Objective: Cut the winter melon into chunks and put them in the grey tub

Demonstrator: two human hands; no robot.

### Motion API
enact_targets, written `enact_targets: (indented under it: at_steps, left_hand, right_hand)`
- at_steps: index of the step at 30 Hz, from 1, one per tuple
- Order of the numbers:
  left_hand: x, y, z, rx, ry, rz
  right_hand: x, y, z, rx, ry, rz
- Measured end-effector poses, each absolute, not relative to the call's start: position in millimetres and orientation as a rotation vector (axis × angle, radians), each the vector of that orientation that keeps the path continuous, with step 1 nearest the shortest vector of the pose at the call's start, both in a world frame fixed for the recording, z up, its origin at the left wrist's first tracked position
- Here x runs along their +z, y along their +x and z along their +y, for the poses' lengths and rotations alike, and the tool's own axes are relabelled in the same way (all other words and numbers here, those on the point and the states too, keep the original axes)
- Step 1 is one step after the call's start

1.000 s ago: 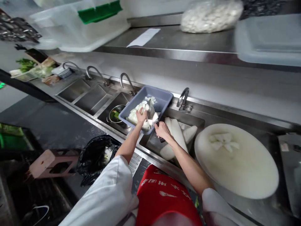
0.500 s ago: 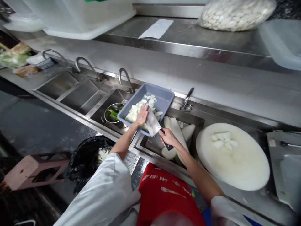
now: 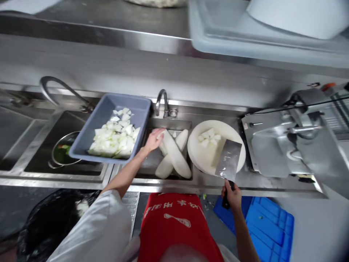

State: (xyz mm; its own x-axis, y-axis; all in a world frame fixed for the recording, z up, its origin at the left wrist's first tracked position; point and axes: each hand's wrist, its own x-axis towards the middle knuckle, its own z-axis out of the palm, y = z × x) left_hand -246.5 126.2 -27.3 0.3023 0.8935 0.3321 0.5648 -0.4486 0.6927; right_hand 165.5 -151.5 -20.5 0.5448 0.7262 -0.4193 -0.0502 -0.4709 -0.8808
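My left hand (image 3: 155,139) is at the upper end of a long, peeled white radish (image 3: 177,157) in the sink, its fingers curled round the tip. This radish lies across another peeled radish (image 3: 165,167). My right hand (image 3: 232,194) grips the black handle of a cleaver (image 3: 229,159), whose broad blade is over the right front part of the round white cutting board (image 3: 200,156). Several cut white chunks (image 3: 209,137) sit on the board. Left of the sink, a grey-blue tub (image 3: 141,104) holds a heap of cut chunks (image 3: 117,136).
A faucet (image 3: 163,103) rises behind the sink. Left of it is a metal pot (image 3: 65,149) in another basin. A black bin bag (image 3: 46,225) stands at lower left, a blue crate (image 3: 267,225) at lower right. Metal equipment (image 3: 275,145) sits right of the board; a shelf (image 3: 109,31) hangs above.
My left hand has left the chunks in the tub and moved right to the radish. The cleaver in my right hand has gone from the tub to over the board. The view has turned right.
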Motion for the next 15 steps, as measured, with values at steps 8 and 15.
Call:
enact_targets:
  at_steps: [8,15]
  left_hand:
    - [-98.3,4.5,146.3,0.593,2.168,1.164]
    - [-110.8,44.9,166.4,0.393,2.402,1.109]
  right_hand:
    - [-82.4,274.9,-140.7,1.087,-1.879,-0.460]
    - [-91.5,288.7,-82.0,1.213,-1.943,-0.675]
